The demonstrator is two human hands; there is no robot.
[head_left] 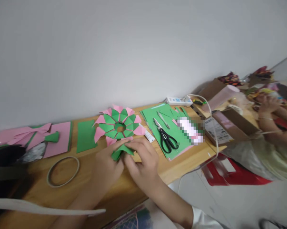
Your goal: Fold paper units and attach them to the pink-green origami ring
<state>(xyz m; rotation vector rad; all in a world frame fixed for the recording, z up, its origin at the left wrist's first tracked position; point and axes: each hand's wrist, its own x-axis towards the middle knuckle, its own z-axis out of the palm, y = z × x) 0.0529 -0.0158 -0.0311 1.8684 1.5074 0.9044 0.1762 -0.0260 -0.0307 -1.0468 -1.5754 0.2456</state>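
Note:
Between my two hands, near the table's front edge, is a folded piece of green paper [122, 150]. My left hand [107, 163] grips its left side, and the fingers of my right hand [143, 159] pinch its right side. Just beyond my fingertips lies a paper flower [112, 124], a ring of green folded pieces with pink tips. My hands hide part of its near edge. To the right, black-handled scissors [166, 138] rest partly open on a stack of green paper [155, 116]. A white tube [148, 136] lies between flower and stack.
Left on the wooden table [69, 190] are a tape ring [63, 171], a green sheet [86, 136] and pink paper [63, 136]. A power strip [179, 101] stands by the wall, its cable near a cardboard box [225, 127]. At far right, another person's hands [269, 103] handle something colourful.

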